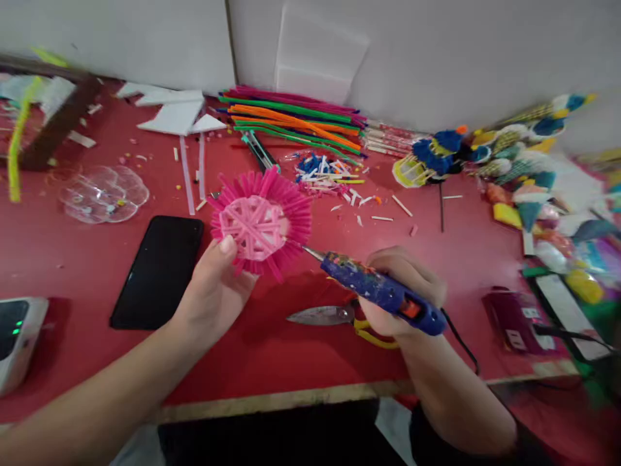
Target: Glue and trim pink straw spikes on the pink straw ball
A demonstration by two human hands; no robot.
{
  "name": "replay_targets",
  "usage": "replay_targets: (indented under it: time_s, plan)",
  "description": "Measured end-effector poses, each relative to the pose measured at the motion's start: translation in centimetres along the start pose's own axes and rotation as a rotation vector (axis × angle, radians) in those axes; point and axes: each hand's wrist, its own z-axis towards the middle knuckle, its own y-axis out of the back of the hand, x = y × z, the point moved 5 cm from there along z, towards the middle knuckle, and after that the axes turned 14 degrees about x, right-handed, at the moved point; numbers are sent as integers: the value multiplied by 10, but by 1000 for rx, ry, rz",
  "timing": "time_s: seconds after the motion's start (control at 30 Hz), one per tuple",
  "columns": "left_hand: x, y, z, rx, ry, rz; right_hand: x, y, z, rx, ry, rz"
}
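Pink straw ornament (259,223) is hanging just above the red tabletop (72,259), which is spreading out beneath it on every side as the largest thing in view. Behind the ornament, near the wall, a long bundle of coloured straws (295,120) is lying flat. To the ornament's left and a little nearer the person, a black phone (158,272) is resting face up, and farther left a clear plastic tray (104,194) is sitting. The ornament itself is looking light and springy, a lattice of pale pink straws ringed by a fringe of darker pink ones. The fringe is likely to bend or crush under a squeeze, so the stiffer lattice centre is probably the safer place to grip. The left hand (213,291) is closing on it from below, thumb pressing the front of the lattice and fingers hidden behind. To the ornament's right, the right hand (402,285) is wrapping fully around a blue glue gun (383,291), whose nozzle is pointing at the ornament's lower right edge; whether the tip is touching cannot be told. Below the gun, scissors (320,315) are lying on the tabletop. Behind and right of the ornament, small cut straw bits (323,171) are lying scattered.
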Motion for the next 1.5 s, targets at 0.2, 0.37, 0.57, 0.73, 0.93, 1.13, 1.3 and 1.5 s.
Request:
replay_targets:
  time_s: [0.2, 0.37, 0.57, 0.73, 0.93, 1.13, 1.3, 1.5]
  plan:
    - [-3, -1, -1, 113, -36, 20, -6, 1, -3, 76, 25, -45]
    - [-8, -1, 2, 113, -108, -27, -26, 9, 1, 237, -113, -163]
    - [-6, 0, 3, 169, -103, 28, -68, 19, -12, 599, -215, -324]
    - [-5, 2, 3, 174, -109, 76, -89, 26, -20, 693, -269, -414]
    - [-6, -3, 3, 170, -136, 90, -38, 11, 5, 481, -255, -345]
    - [-5, -2, 1, 150, -125, 111, 1, -46, 0, 935, -48, -87]
    - [0, -3, 2, 201, -91, 85, 0, -45, 6, 744, -25, -3]
    - [9, 9, 0, 84, 70, 83, 16, -12, 15, 136, 12, 135]
